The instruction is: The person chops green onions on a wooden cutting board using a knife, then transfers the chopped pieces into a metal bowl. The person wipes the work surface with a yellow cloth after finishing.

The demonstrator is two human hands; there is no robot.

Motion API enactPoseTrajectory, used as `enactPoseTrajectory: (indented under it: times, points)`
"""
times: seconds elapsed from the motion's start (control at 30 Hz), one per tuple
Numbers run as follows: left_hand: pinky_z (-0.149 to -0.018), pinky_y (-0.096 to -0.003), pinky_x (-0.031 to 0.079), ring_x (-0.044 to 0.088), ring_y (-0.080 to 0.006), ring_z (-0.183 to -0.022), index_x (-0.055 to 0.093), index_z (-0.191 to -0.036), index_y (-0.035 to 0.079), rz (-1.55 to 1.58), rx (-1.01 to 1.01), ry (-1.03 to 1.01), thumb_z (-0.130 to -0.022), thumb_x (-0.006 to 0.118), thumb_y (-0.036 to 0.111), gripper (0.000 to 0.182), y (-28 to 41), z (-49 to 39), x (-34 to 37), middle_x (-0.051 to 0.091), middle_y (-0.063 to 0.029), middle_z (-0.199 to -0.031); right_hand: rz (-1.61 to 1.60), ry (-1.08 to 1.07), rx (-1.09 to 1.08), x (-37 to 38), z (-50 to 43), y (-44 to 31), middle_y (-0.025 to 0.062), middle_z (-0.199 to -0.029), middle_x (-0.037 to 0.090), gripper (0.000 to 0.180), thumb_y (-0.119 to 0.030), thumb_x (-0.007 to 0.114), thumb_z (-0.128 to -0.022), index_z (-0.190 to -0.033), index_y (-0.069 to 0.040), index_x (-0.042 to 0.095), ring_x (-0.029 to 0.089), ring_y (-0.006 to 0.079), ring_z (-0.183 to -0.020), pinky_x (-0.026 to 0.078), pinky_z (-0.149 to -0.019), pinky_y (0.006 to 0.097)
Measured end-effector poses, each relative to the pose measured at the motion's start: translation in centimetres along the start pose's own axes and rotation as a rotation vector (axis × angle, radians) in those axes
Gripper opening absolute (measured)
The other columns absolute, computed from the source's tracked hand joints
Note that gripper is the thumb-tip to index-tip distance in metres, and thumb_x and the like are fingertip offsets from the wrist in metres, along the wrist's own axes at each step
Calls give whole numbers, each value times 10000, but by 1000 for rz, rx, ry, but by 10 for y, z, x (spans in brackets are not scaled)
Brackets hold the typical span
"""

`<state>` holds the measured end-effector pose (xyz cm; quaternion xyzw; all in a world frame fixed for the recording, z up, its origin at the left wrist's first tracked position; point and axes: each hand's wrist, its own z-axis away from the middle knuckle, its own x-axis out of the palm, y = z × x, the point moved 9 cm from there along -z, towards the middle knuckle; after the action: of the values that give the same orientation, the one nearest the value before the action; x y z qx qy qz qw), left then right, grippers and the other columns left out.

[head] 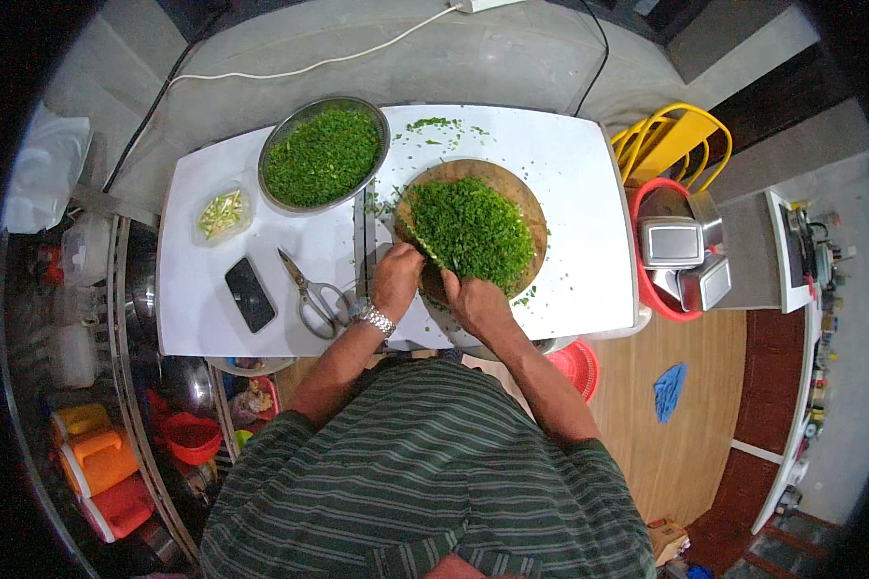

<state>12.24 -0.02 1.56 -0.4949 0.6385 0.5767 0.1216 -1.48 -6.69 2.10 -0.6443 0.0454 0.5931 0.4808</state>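
A heap of chopped green herbs (471, 228) lies on a round wooden chopping board (530, 210). At the board's lower left edge is my left hand (397, 279), its fingers curled beside the herbs. My right hand (472, 300) is close to its right, thumb and fingers bent at the near edge of the heap. Between the hands something narrow and partly green-covered, perhaps a blade, shows only in part; I cannot tell which hand holds it. A metal colander (263, 165) full of chopped herbs (324, 158) stands to the upper left.
Left on the white table (586, 275) are a plastic container (224, 235) of pale cut stalks, a smartphone (250, 294) and scissors (311, 297). Herb bits are scattered around the board. Right of the table, a red basin (644, 279) holds metal containers (672, 242). A blue cloth (670, 392) lies on the floor.
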Motion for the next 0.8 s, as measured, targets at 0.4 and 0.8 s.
enactPoseTrajectory:
  times: [0.4, 0.8]
  points:
    - [-822, -474, 518, 618, -378, -962, 631, -889, -4, -74, -46, -120, -848, 614, 8, 46, -10, 9, 21, 615, -165, -991, 24, -1, 73, 14, -1, 13, 337, -715, 652, 670, -495, 430, -1044, -771, 41, 724, 686, 515, -738, 570, -741, 568]
    - [-892, -408, 536, 652, -348, -1015, 704, -1068, 7, 71, -17, -25, -871, 667, 87, 217, -6, 0, 13, 672, -152, -1074, -107, -35, 49, -8, -7, 16, 328, -761, 652, 644, -462, 381, -1064, -834, 40, 714, 681, 497, -784, 556, -747, 563]
